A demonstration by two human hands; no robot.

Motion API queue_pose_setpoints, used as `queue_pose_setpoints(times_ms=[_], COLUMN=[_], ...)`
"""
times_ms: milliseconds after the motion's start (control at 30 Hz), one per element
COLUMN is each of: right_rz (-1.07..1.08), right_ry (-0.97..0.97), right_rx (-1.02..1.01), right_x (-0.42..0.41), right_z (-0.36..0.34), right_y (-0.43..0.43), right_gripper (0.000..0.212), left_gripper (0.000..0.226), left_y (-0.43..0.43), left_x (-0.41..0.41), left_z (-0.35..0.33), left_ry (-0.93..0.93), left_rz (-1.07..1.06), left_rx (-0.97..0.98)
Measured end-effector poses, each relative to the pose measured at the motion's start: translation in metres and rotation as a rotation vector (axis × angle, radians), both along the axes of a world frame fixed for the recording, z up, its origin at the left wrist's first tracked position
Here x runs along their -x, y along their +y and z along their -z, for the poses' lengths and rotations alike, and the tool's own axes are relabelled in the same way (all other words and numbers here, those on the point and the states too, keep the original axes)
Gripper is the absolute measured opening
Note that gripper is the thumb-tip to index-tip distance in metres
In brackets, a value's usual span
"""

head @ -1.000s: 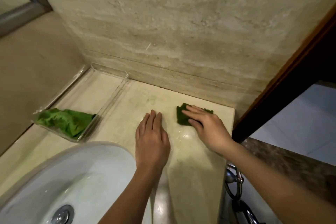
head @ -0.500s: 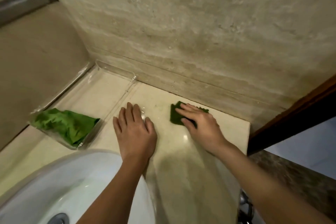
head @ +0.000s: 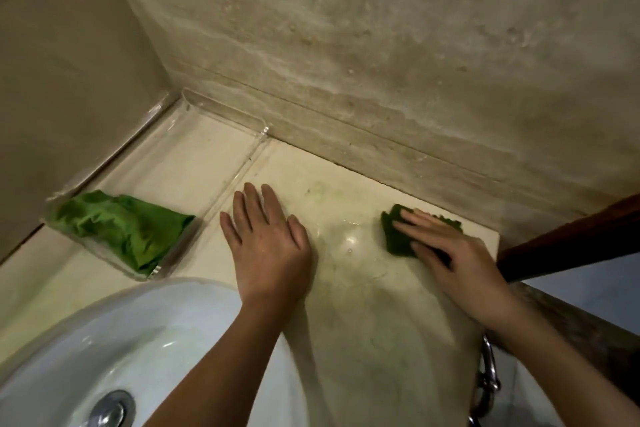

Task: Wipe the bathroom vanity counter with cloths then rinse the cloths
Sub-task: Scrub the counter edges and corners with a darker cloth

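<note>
Two hands are on the counter, and only one has cloth under it. The right hand (head: 460, 253) lies flat with its fingers (head: 420, 220) stretched forward and held close together, pressing down on a small dark green cloth (head: 398, 239) rather than pinching it; a flat palm of that kind spreads the pressure and suits sliding the cloth across stone. That cloth sits near the far right corner of the vanity counter (head: 363, 288), close to the low ledge at the foot of the wall (head: 381, 45), which suggests the edge strip is the part being wiped. The left hand (head: 270, 246) rests bare on the stone with fingers slightly spread, holding nothing, likely as a brace for the reach across. Just beside its fingertips is the rim of a clear tray (head: 239, 173) pushed into the left corner, and a second, brighter green cloth (head: 124, 229) lies crumpled in the tray's near end, probably parked there in reserve or awaiting the rinse. Between the hands the surface shows a wet sheen and faint smears, so the wiping looks unfinished. The white basin (head: 138, 340) sits close at the lower left, its drain (head: 110, 409) in view, handy for rinsing; no tap is visible.
</note>
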State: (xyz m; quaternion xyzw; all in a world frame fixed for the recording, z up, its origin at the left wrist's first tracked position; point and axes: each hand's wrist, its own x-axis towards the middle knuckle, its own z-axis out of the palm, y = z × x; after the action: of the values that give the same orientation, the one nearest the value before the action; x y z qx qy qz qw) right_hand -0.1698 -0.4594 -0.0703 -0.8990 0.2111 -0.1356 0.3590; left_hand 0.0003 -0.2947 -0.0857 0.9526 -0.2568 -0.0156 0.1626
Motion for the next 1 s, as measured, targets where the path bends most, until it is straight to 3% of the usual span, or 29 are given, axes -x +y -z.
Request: queue_pose_setpoints(times_ms=[233, 333, 567, 667, 867, 1000], right_rz=[-0.128, -0.159, -0.006, 0.006, -0.13, -0.17], right_ry=[-0.001, -0.015, 0.03, -0.005, -0.037, -0.05], right_rx=[0.036, 0.049, 0.0, 0.014, 0.006, 0.012], right_x=[-0.17, -0.15, 0.033, -0.002, -0.169, -0.152], right_z=[0.012, 0.009, -0.008, -0.002, 0.008, 0.007], right_y=[0.032, 0.025, -0.007, -0.001, 0.034, 0.03], right_gripper=[0.034, 0.034, 0.045, 0.045, 0.033, 0.033], left_gripper=[0.065, 0.065, 0.064, 0.064, 0.068, 0.067], left_y=[0.0, -0.001, -0.001, -0.001, -0.001, -0.002], left_x=[-0.001, -0.001, 0.002, 0.002, 0.0, -0.001], left_z=[0.002, 0.003, -0.001, 0.0, 0.003, 0.002], left_ry=[-0.03, -0.016, -0.005, 0.001, -0.032, -0.031], left_rz=[-0.024, -0.021, -0.006, -0.006, -0.047, -0.033], left_rx=[-0.016, -0.022, 0.012, -0.001, -0.022, -0.04])
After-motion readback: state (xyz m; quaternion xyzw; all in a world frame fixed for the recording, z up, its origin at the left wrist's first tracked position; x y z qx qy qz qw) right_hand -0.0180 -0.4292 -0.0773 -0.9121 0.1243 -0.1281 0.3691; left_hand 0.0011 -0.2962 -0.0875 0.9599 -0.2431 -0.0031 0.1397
